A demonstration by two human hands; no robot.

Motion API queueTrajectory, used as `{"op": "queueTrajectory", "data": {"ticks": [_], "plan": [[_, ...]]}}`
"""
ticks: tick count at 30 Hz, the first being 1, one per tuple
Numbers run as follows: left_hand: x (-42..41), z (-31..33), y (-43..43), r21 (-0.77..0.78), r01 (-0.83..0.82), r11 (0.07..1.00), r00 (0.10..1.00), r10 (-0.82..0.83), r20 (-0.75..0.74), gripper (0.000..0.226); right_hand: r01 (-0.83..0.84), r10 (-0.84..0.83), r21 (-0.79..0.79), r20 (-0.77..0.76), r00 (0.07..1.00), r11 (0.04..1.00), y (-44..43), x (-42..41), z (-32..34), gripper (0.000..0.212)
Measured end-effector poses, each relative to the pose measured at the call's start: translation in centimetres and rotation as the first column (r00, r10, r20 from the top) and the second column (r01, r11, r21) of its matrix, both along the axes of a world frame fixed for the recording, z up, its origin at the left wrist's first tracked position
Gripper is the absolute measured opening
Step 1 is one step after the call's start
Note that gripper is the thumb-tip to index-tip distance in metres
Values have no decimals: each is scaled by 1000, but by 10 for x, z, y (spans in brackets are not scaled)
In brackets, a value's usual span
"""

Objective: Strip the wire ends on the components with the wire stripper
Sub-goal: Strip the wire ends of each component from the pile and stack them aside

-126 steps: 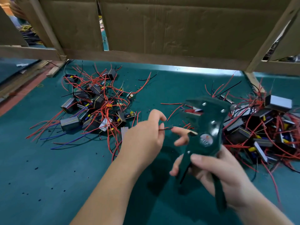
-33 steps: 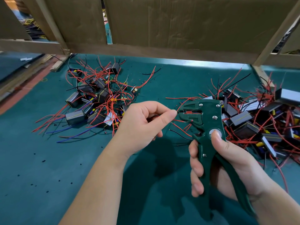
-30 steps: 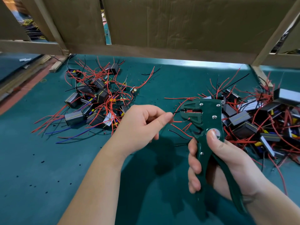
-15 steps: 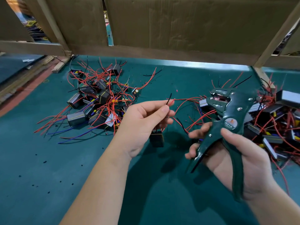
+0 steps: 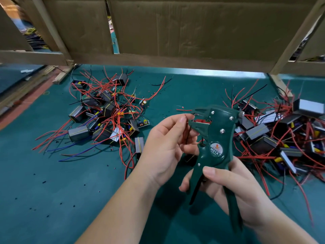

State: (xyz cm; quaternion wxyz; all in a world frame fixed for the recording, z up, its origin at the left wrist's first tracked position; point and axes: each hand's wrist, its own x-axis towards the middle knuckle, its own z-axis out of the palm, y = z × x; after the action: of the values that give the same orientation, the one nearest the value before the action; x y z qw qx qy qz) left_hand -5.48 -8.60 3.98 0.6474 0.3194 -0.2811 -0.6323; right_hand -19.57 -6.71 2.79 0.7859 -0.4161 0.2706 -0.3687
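My right hand (image 5: 233, 189) grips the handles of a dark green wire stripper (image 5: 213, 138), its jaws pointing left and standing slightly apart. My left hand (image 5: 167, 147) pinches a thin red wire (image 5: 185, 128) between thumb and forefinger, the wire's tip right at the jaws. A black wire runs down beside it. The small component these wires belong to is mostly hidden behind my left hand and the tool. One pile of grey box components with red wires (image 5: 105, 118) lies at the left, another pile (image 5: 281, 138) at the right.
The green mat (image 5: 52, 191) is dotted with small black and red insulation bits. A cardboard wall on a wooden frame (image 5: 175, 32) closes off the back. A single grey component (image 5: 139, 144) lies just left of my left hand.
The stripper has swung back left and upright toward my left hand. My left hand has turned and now holds a red wire at the jaws instead of the black wire tip pointing up.
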Motion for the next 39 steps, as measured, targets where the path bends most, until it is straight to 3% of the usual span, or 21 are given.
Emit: {"op": "queueTrajectory", "data": {"ticks": [5, 9, 17, 20, 23, 25, 30, 33, 36, 39], "plan": [[3, -4, -2, -3, -119, 993, 979, 117, 169, 10, -42, 42, 30, -2, 999, 999, -6, -2, 4, 68], [16, -5, -4, -221, -289, 931, 768, 364, 527, 9, -120, 117, 72, 42, 992, 990, -3, -1, 4, 65], [10, 3, 1, -80, -407, 910, 842, 408, 352, 11, -351, 332, 43, 238, 913, 935, -2, -1, 9, 37], [12, 1, 0, -46, -480, 876, 797, 457, 394, 15, -339, 316, 43, 270, 910, 940, 3, 3, 5, 34], [14, -1, 0, -162, -548, 821, 695, 554, 458, 11, -304, 276, 57, 286, 917, 951, 5, 5, 3, 35], [14, 0, 2, -266, -526, 808, 659, 585, 472, 10, -279, 235, 91, 328, 915, 956, 2, 5, 6, 44], [23, 0, -1, -255, -278, 926, 864, 357, 356, 17, -77, -4, 230, 333, 943, 970, -4, 0, 14, 67], [30, -1, -1, -313, -100, 945, 886, 227, 403, 31, 1, -87, 265, 315, 945, 964, -9, -3, 16, 70], [30, -2, 2, -374, -20, 927, 818, 231, 527, 35, 38, -106, 239, 278, 955, 970, -12, -4, 16, 67], [23, -7, 3, -408, -58, 911, 627, 351, 695, 56, 20, -68, 195, 246, 967, 981, -11, -3, 13, 56]]}}
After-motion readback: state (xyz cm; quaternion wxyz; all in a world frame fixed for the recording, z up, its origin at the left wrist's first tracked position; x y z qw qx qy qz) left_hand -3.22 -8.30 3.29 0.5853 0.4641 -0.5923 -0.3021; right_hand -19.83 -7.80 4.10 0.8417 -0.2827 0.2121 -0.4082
